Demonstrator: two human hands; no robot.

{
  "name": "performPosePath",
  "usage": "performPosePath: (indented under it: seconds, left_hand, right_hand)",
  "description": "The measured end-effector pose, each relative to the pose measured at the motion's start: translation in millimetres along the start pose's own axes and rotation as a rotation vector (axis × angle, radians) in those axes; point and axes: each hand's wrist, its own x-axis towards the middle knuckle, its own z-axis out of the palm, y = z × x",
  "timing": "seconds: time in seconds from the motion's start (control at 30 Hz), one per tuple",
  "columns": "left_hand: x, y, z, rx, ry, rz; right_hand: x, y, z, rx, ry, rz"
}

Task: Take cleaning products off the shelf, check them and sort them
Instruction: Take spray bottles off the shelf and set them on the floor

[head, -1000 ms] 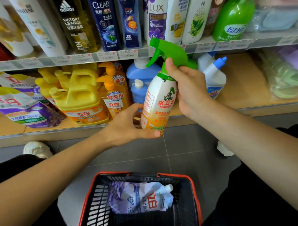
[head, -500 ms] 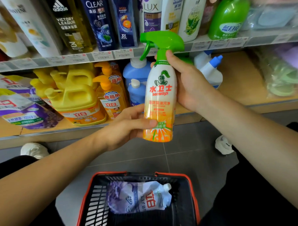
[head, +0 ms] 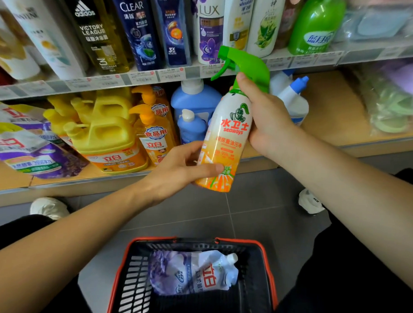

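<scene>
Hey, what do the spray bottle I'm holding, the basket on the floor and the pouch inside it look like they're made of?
Spray bottle: likely plastic, a smooth printed body with a glossy green moulded trigger head. Basket: hard plastic by the look, matte black slotted walls under an orange-red rim. Pouch: soft plastic film, wrinkled and shiny, with a white screw spout.

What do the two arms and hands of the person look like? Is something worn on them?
Both forearms are bare up to the picture's edge; no sleeve shows. The left hand and the right hand wear no glove. No ring, watch or bracelet is visible on them. The nails look short and unpainted.
</scene>
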Motion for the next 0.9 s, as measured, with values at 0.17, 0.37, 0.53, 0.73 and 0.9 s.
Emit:
performPosePath:
  seconds: [0.17, 0.37, 0.53, 0.73, 0.9]
  left_hand:
    - [2, -1, -6, 0.076, 0.172, 0.072]
    - [-2, 7, -34, 0.012, 0.454, 0.174]
    - [-8, 22, -49, 0.208, 0.474, 0.292]
    - [-7, 18, -31, 0.318, 0.379, 0.356]
    - [-8, 15, -33, 0.294, 0.369, 0.38]
  right_hand:
    - [7, -5, -7, -0.106, 0.053, -0.025]
    - [5, -2, -34, -0.566, 0.002, 0.057]
    - [5, 4, -51, -1.222, 0.054, -0.591]
    - [-5, 31, -41, -1.168, -0.671, -0.333]
    - [-9, 51, -34, -0.972, -0.615, -0.395]
